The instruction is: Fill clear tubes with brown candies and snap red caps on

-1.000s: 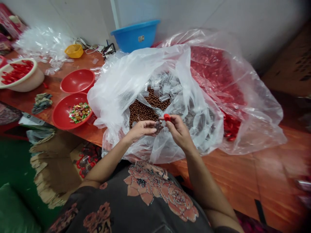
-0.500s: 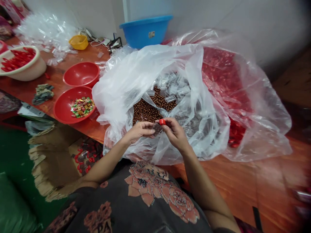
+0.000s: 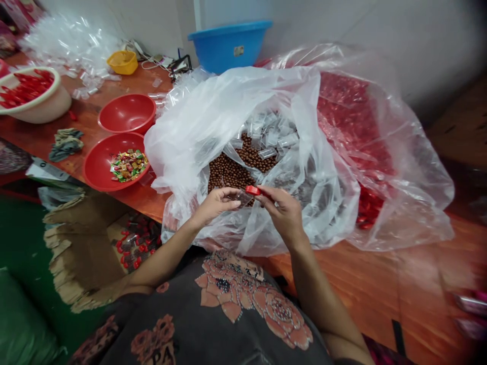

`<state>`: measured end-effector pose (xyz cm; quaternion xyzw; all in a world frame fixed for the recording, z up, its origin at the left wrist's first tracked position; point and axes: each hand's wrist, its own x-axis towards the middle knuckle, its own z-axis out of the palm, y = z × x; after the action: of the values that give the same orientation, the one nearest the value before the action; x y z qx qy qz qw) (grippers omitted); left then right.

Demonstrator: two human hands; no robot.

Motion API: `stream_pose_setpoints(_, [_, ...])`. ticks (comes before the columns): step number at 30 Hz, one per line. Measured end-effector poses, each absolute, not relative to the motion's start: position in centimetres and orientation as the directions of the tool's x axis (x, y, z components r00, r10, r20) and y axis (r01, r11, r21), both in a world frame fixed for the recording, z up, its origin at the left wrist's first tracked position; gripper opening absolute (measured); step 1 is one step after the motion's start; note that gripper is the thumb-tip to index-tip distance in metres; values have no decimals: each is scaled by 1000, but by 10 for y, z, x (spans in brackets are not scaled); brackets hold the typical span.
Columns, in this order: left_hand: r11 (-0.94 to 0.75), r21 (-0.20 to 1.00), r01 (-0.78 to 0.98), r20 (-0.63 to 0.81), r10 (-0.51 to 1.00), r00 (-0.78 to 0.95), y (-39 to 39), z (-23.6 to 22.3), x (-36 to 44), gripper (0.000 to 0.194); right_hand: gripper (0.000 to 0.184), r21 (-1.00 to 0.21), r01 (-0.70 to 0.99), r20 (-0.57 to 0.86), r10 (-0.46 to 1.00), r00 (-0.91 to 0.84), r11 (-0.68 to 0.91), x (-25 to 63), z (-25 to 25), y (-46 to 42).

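Observation:
My left hand (image 3: 215, 207) pinches a small clear plastic container (image 3: 243, 197) by its side. A red cap (image 3: 252, 190) is at the container's right end, gripped between the thumb and fingers of my right hand (image 3: 284, 209). Whether the cap is seated on the container I cannot tell. Both hands are over the near side of an open white plastic bag (image 3: 178, 142). Inside it lie many small brown balls (image 3: 226, 171) and a heap of clear containers (image 3: 272, 133).
To the left stand a red bowl of wrapped sweets (image 3: 97, 170), another red bowl (image 3: 127, 112) and a white basin of red pieces (image 3: 45, 104). A clear bag of red pieces (image 3: 353, 126) lies right. Below the table's edge, a cardboard box (image 3: 81, 243) holds capped containers.
My right hand has shifted slightly right and turned, with the wrist higher. The red cap has tilted and moved a little left. My left hand stays nearly in place, still pinching the container.

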<state>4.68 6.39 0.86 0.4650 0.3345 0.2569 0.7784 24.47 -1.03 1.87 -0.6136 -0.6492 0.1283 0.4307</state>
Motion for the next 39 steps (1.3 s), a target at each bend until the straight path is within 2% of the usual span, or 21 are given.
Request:
stream_pose_setpoints(7, [379, 921, -89, -247, 747, 618, 59, 15, 50, 47, 37, -598, 736, 446, 895, -23, 317, 240, 17, -15])
stream_pose_setpoints(13, [293, 954, -69, -193, 771, 606, 57, 19, 52, 43, 71, -511, 721, 573, 811, -121, 468, 234, 0, -14])
stream_pose_setpoints(15, [285, 955, -87, -177, 777, 604, 55, 20, 55, 38, 75, -470, 738, 604, 786, -131, 484, 232, -3, -14])
stream_pose_setpoints(17, [339, 929, -151, -197, 796, 572, 52, 21, 60, 33, 73, -442, 754, 615, 776, -140, 486, 230, -4, -14])
stream_pose_setpoints(22, [639, 717, -279, -373, 690, 620, 40, 21, 81, 50, 71, -404, 762, 625, 761, -175, 506, 228, 2, -19])
stream_pose_setpoints(25, [678, 667, -310, -414, 683, 602, 33, 24, 90, 43, 68, -370, 774, 619, 758, -207, 514, 228, 8, -20])
stream_pose_setpoints(28, [689, 631, -357, -393, 681, 619, 29, 27, 94, 33, 64, -369, 768, 606, 762, -228, 523, 229, 11, -22])
stream_pose_setpoints(31, [686, 634, -357, -343, 663, 665, 28, 29, 91, 29, 61, -438, 741, 564, 797, -215, 509, 230, 12, -25])
stream_pose_setpoints(34, [643, 684, -345, -306, 682, 665, 29, 33, 88, 38, 69, -671, 635, 446, 893, -67, 383, 230, 8, -30])
stream_pose_setpoints(36, [601, 723, -341, -278, 705, 653, 30, 36, 87, 43, 68, -857, 453, 304, 951, 63, 244, 228, 3, -34])
stream_pose_setpoints(39, [572, 761, -305, -265, 704, 660, 28, 38, 87, 45, 41, -987, 141, 111, 961, 254, 77, 226, -4, -36])
